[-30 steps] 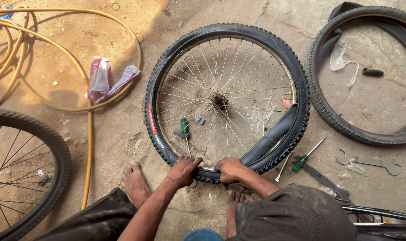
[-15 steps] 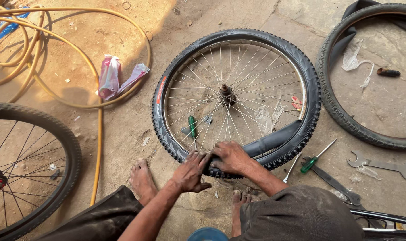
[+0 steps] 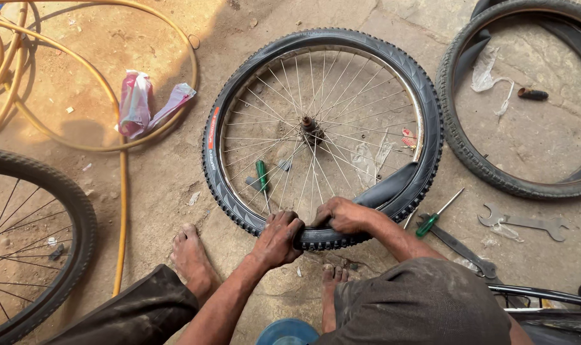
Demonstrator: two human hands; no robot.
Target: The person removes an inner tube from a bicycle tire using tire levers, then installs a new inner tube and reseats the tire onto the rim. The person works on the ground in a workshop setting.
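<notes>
The bicycle wheel [image 3: 322, 131] lies flat on the floor [image 3: 162, 185], axle pointing up. Both hands, left hand [image 3: 276, 239] and right hand [image 3: 343, 215], clamp its tyre [image 3: 332, 237] at the near edge, beside the green screwdriver [image 3: 262, 177]

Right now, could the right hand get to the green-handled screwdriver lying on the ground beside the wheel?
Probably yes. The right hand grips the tyre close to the screwdriver, which lies on open ground just outside the wheel with nothing on top of it.

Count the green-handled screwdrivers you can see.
2. One green-handled screwdriver lies inside the spoked wheel, left of the hub; another lies on the ground right of that wheel. Others may be hidden.
</notes>
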